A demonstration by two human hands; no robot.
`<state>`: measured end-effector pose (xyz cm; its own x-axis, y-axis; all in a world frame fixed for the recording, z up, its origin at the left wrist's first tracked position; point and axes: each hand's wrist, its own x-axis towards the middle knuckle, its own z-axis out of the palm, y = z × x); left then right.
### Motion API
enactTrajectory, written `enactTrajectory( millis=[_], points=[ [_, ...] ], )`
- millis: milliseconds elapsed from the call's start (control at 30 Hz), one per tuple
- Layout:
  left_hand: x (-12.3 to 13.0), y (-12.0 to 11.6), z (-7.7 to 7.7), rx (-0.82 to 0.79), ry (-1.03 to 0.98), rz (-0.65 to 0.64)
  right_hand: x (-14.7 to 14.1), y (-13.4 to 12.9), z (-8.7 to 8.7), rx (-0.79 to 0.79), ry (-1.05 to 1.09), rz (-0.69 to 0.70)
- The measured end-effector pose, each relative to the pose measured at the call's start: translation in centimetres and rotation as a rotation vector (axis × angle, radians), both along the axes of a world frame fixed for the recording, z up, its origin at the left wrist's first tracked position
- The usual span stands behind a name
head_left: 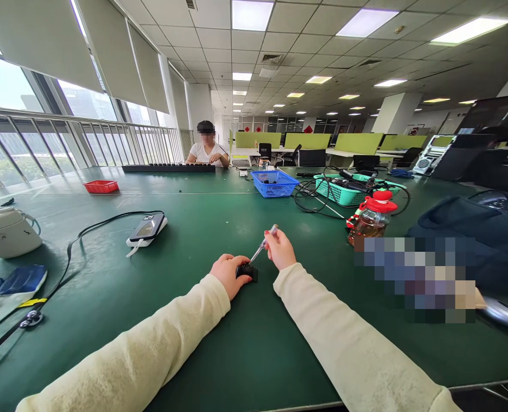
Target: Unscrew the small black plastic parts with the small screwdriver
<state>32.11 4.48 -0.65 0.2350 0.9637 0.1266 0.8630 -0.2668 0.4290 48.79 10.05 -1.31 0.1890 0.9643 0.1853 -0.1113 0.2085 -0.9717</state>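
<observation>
On the green table, my left hand (pixel 229 273) is closed around a small black part (pixel 249 271), whose kind I cannot make out, and steadies it against the surface. My right hand (pixel 280 249) grips the clear handle of a screwdriver (pixel 260 250). The screwdriver is tilted, its metal shaft running down and left to the top of the black part. Whether the tip sits in a screw is too small to see. My fingers partly cover the black part.
Ahead stand a blue basket (pixel 275 184) and a green basket (pixel 344 193) with black cables. A red-lidded bottle (pixel 370 220) is at right, a phone on a power bank (pixel 147 229) at left. A red tray (pixel 101 186) lies further back. A person (pixel 207 150) sits across the table.
</observation>
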Motion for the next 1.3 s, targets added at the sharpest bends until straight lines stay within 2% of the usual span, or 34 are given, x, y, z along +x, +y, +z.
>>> enactTrajectory(
  millis=[233,467,633,1000,1300],
  points=[
    [0.09,-0.29,0.34,0.019,0.026,-0.015,0.0,0.43,-0.03,-0.046,0.158,-0.046],
    [0.0,-0.35,0.42,0.037,0.009,-0.024,0.48,0.05,0.11,-0.144,0.316,0.03],
    [0.11,-0.21,0.34,0.022,-0.001,-0.001,0.71,0.16,-0.04,-0.23,0.403,0.033],
    [-0.1,0.45,-0.29,-0.005,-0.036,0.012,0.75,0.11,-0.19,-0.184,0.433,0.025],
    [-0.02,-0.02,0.21,-0.002,-0.008,0.035,0.77,-0.44,0.5,-0.189,0.44,0.0]
  ],
)
